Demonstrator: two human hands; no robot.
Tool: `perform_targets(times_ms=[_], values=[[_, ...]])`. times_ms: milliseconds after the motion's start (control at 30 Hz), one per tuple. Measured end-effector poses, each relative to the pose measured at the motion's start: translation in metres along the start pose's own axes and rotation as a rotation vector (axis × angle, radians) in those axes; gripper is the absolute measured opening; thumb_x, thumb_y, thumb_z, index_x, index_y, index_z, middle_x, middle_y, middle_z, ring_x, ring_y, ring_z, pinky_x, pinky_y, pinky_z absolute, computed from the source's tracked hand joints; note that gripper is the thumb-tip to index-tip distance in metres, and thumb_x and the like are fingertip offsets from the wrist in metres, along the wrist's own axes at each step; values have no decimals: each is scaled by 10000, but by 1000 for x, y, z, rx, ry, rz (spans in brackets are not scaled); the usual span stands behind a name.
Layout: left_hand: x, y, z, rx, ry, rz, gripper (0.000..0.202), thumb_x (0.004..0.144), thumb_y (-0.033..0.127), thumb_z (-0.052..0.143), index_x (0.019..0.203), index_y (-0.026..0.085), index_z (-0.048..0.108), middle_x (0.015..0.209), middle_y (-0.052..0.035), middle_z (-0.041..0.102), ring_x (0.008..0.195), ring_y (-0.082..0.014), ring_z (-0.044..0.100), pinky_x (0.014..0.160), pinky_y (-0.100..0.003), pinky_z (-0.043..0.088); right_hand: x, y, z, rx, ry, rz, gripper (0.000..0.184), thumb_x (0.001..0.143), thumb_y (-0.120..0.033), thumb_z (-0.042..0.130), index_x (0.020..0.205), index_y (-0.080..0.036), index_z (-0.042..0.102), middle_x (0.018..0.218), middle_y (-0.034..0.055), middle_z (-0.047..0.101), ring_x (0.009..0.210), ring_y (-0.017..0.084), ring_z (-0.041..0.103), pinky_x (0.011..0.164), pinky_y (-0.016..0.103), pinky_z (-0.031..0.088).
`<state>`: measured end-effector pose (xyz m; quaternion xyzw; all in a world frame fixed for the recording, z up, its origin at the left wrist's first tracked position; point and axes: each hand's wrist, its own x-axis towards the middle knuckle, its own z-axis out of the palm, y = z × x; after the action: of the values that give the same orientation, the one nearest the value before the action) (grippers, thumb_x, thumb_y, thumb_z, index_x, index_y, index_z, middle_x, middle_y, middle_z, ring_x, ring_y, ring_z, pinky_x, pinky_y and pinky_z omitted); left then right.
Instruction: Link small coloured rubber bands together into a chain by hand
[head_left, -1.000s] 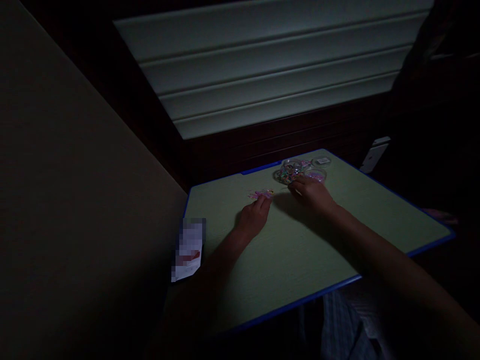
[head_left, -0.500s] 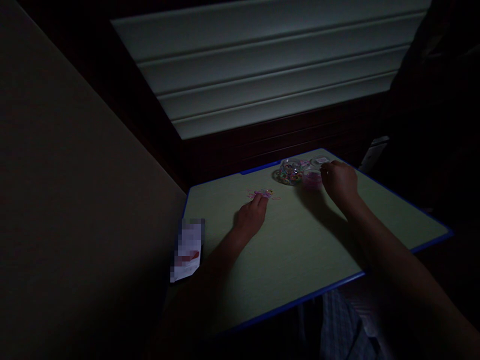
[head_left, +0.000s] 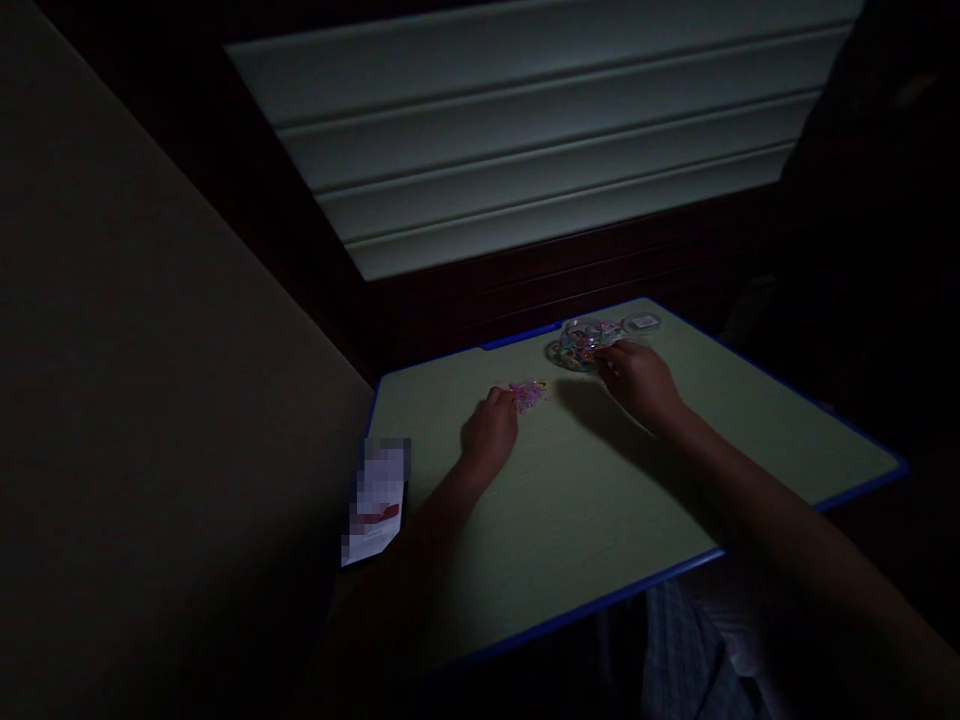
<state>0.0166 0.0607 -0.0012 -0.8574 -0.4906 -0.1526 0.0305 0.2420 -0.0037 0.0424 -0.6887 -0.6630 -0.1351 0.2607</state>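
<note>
A small pile of pink and purple loops, like tiny rubber bands [head_left: 529, 396], lies on the pale green tabletop. My left hand [head_left: 491, 432] rests at its left edge with fingers curled together; whatever they pinch is too small to make out. Farther back stands a clear plastic container [head_left: 576, 348] with multicoloured loops inside. My right hand [head_left: 643, 382] is just in front and to the right of it, thumb and fingers pinched. Anything between those fingertips cannot be made out. The hand covers the second clear container that holds pink loops.
A clear round lid [head_left: 643, 323] with a white label lies near the table's back corner. On the left edge sits a phone-like slab [head_left: 377, 505] with a lit, partly blurred face. The table [head_left: 592, 500] has a blue rim, and a wall rises to its left.
My right hand has moved left and slightly nearer, now covering the pink container. My left hand has shifted a little left, uncovering more of the loop pile.
</note>
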Motion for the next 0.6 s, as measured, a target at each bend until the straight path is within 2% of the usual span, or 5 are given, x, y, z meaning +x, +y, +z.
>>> perform_targets(times_ms=[100, 367, 600], values=[[-1, 1, -1, 46, -54, 31, 279, 937, 215, 306, 1051, 211, 561, 1082, -49, 548, 891, -140, 580, 771, -248, 459, -1, -4, 4, 17, -49, -42, 317, 885, -243, 395, 1022, -156, 667, 937, 111, 665, 788, 179, 578, 657, 259, 349], [-2, 1, 0, 171, -89, 58, 309, 933, 179, 276, 1071, 182, 553, 1085, -75, 527, 878, -162, 576, 704, -266, 471, -2, -1, 7, 23, -36, -70, 321, 883, -240, 390, 1028, -155, 664, 948, 97, 670, 775, 180, 595, 643, 262, 360], [-2, 0, 2, 139, -50, 54, 283, 937, 207, 294, 1050, 198, 553, 1066, -63, 534, 857, -156, 576, 705, -263, 470, -1, 0, 10, 14, -43, -85, 315, 886, -234, 390, 1011, -147, 666, 998, 110, 666, 807, 183, 603, 668, 261, 366]])
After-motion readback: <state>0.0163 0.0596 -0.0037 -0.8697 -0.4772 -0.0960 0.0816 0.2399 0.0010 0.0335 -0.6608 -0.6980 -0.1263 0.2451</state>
